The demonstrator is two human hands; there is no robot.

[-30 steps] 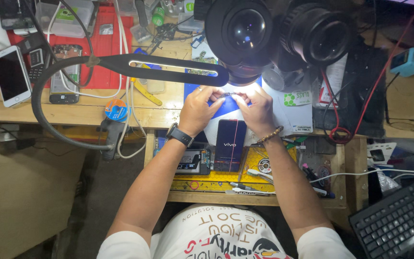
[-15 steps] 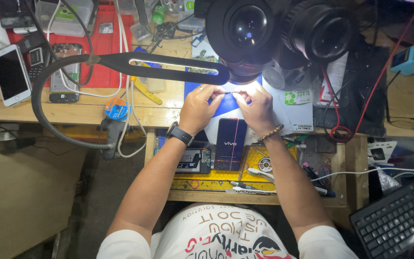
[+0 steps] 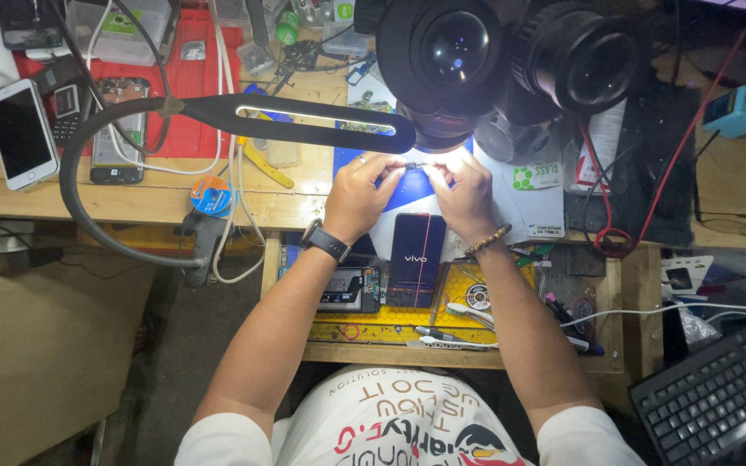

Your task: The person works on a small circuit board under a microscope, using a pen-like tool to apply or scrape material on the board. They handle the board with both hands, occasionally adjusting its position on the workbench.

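Head camera looks straight down on a wooden workbench (image 3: 157, 203) full of repair things. Both hands meet near the upper middle of the frame, under the big black microscope (image 3: 455, 60). The left hand (image 3: 357, 194), with a dark watch (image 3: 325, 241) on its wrist, and the right hand (image 3: 466, 197), with a bead bracelet (image 3: 487, 240), pinch together a small thin part (image 3: 414, 165) between the fingertips; both grips are closed on it, but the part is too small to tell what it is. Below the hands, in the middle of the frame, a dark phone (image 3: 414, 257) lies with its screen lit. A black flat lamp (image 3: 304, 121) on a bent arm reaches in from the left. At the upper left lies a white phone (image 3: 17, 134), and at the lower right a black keyboard (image 3: 718, 397).
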